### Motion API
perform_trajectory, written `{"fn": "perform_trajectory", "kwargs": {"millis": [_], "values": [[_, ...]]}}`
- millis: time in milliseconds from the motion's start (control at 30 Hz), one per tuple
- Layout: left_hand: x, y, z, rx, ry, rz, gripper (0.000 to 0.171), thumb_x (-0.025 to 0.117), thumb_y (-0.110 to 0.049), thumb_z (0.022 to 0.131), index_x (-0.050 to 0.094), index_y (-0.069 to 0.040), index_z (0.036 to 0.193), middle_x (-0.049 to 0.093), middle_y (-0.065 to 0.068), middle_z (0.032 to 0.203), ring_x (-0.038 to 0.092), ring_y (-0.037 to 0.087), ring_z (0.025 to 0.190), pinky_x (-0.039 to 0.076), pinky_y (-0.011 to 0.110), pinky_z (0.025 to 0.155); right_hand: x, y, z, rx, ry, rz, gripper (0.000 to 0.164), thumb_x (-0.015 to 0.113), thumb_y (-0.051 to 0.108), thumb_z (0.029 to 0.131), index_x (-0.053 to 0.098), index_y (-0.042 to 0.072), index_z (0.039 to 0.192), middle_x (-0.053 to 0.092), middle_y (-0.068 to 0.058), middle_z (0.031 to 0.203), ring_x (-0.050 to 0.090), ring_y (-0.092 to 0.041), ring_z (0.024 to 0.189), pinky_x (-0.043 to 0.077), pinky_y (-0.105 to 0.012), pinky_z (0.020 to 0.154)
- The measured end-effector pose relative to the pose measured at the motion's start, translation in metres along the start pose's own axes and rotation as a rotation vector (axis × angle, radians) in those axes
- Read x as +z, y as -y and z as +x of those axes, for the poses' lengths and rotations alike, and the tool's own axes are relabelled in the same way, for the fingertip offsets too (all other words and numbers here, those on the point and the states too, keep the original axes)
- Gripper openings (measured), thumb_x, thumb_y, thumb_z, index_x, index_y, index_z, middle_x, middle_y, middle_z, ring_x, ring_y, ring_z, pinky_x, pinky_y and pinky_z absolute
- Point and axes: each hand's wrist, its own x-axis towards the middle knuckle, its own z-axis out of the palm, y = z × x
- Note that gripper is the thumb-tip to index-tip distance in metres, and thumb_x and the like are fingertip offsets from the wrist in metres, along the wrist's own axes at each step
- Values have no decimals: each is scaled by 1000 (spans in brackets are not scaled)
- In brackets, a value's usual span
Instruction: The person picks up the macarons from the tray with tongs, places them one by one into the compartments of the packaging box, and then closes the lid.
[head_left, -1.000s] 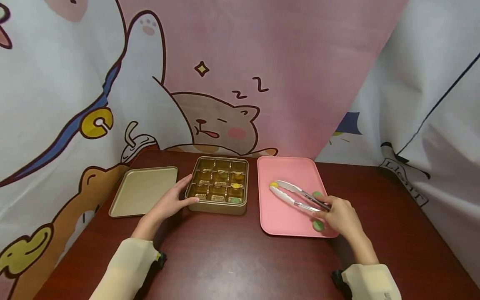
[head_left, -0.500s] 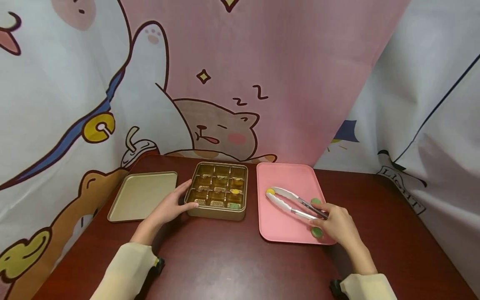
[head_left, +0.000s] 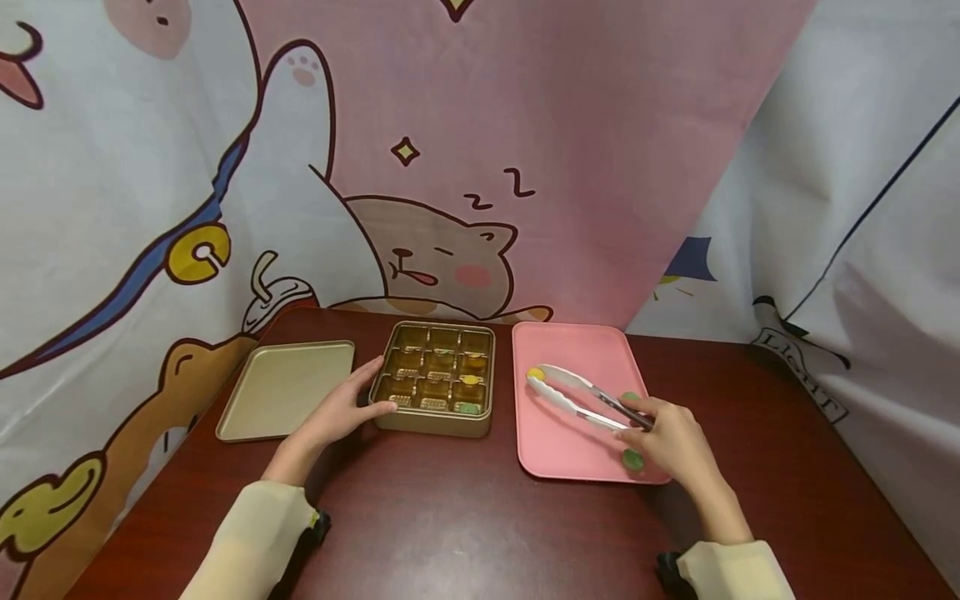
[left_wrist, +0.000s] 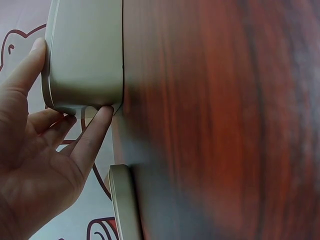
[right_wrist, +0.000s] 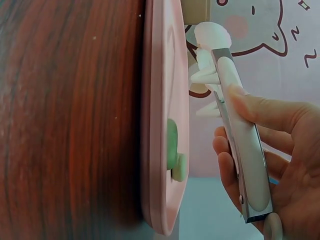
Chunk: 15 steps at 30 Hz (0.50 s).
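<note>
A gold tin box (head_left: pixel 433 422) stands on the table with a divided gold insert. A yellow piece (head_left: pixel 470 380) lies in its middle right compartment and a green piece (head_left: pixel 469 409) in the front right one. My left hand (head_left: pixel 343 410) rests against the box's front left corner, thumb at the rim and extended fingers along the side. My right hand (head_left: pixel 673 439) grips metal tongs (right_wrist: pixel 237 130) with white scalloped tips. Between those tips is a round yellow piece (head_left: pixel 536 374), over the left part of a pink tray (head_left: pixel 558 454).
Green discs lie on the tray's right side, one green disc (head_left: pixel 632 459) in front of my fingers and another green disc (head_left: pixel 630 397) partly hidden behind the tongs. A flat gold lid (head_left: pixel 288 387) lies left of the box. A printed curtain (head_left: pixel 600 167) hangs behind the table.
My right hand has moved a little left over the tray, carrying the tongs and the yellow piece towards the box. My left hand has stayed at the box corner.
</note>
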Motion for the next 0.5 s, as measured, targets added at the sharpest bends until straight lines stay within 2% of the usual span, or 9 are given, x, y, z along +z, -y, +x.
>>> {"fn": "perform_trajectory", "kwargs": {"millis": [100, 300, 500], "values": [[0, 1, 0, 4, 0, 6, 88, 73, -29, 92, 22, -1, 158, 22, 23, 164, 23, 45, 150, 23, 64, 117, 0, 2, 0, -14, -5, -3, 53, 84, 14, 78, 68, 2, 127, 72, -20, 111, 53, -17, 71, 38, -29, 60], [0, 2, 0, 22, 0, 5, 89, 73, -29, 91, 22, 1, 158, 23, 24, 163, 25, 46, 149, 24, 64, 117, 0, 8, 1, -46, -34, -18, 51, 85, 16, 77, 70, 4, 124, 73, -11, 90, 55, -16, 71, 40, -29, 61], [0, 2, 1, 36, -5, 7, 89, 74, -27, 91, 22, 2, 157, 23, 25, 163, 24, 45, 149, 24, 64, 117, 0, 15, 3, -55, -47, -19, 51, 86, 17, 76, 71, 5, 123, 74, -12, 97, 57, -20, 76, 41, -32, 64]]}}
